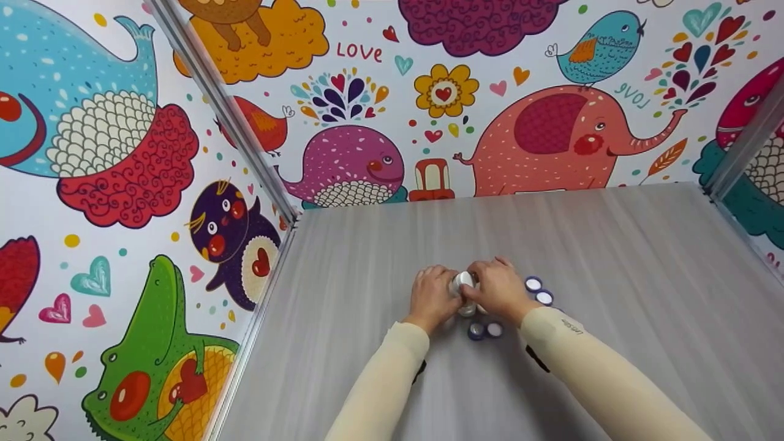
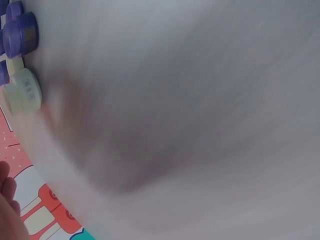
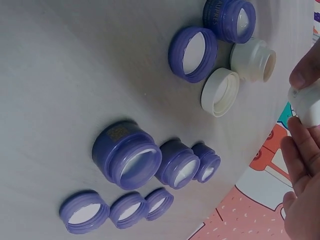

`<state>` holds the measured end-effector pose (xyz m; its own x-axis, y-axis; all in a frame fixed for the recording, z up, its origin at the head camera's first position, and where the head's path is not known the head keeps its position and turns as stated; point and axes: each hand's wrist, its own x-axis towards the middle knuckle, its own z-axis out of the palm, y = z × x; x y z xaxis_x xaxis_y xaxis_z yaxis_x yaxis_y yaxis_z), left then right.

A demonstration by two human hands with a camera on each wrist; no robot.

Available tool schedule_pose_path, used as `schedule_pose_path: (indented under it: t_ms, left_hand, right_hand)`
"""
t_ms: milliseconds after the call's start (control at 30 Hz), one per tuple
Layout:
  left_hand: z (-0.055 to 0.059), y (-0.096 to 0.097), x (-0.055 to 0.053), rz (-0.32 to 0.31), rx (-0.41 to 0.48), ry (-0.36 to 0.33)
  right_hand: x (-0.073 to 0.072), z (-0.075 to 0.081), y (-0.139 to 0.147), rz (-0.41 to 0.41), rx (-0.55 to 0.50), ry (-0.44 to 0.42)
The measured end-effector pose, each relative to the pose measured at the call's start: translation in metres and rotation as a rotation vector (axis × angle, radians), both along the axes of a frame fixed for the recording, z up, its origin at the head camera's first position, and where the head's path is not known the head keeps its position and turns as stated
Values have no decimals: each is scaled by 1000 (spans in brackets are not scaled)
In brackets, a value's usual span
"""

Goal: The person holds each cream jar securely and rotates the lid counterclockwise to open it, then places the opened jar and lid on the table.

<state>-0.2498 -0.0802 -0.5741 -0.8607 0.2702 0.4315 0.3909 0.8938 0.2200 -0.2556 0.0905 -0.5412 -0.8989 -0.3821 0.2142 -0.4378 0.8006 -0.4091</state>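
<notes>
At the middle of the table, my left hand [image 1: 433, 297] and my right hand [image 1: 503, 289] meet around a small white jar [image 1: 464, 280]. The left hand grips it from the left, while the right hand's thumb and fingers hold it from the other side. In the right wrist view the held white jar [image 3: 307, 106] is cut off by the frame edge. Just beneath, an uncapped white jar [image 3: 252, 60] lies beside a white lid [image 3: 220, 92]. Whether the held jar wears its lid, I cannot tell.
An open blue jar [image 3: 231, 20] and a blue lid [image 3: 193, 54] lie close to the white pair. To the right stand three blue jars [image 3: 127, 155], with three blue lids [image 3: 84, 212] beside them. Cartoon-printed panels [image 1: 367, 110] border the grey table [image 1: 343, 367].
</notes>
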Motion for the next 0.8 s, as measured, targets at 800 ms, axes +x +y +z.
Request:
schedule_pose_path:
  t_ms: [800]
  left_hand:
    - [6, -4, -1, -49, -57, -29]
  right_hand:
    - [-4, -1, 9, 151, 16, 8]
